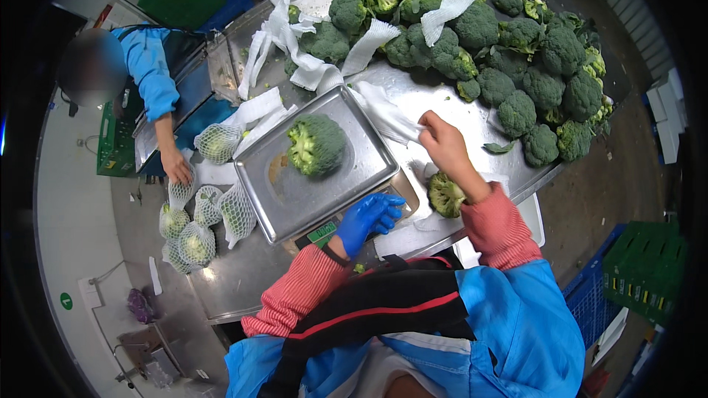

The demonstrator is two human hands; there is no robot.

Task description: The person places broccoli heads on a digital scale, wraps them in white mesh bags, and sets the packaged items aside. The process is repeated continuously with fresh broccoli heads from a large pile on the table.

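Note:
A broccoli head (pixel 316 145) rests on the metal tray (pixel 265 199) of a digital scale (pixel 322 232). My left hand (pixel 368 220), in a blue glove, hovers by the tray's near edge with its fingers partly curled and nothing visible in them. To the right of the tray, my bare right hand (pixel 445 141) pinches the end of a white foam net sleeve (pixel 387 113). Just below that hand, a broccoli with its cut side showing (pixel 446 195) lies near the table's edge.
A large pile of broccoli (pixel 517 113) covers the table's far right, with loose white net sleeves (pixel 276 33) around it. At left, a co-worker's hand (pixel 177 167) touches a netted broccoli near several others (pixel 196 243). Green crates (pixel 639 271) stand on the floor at right.

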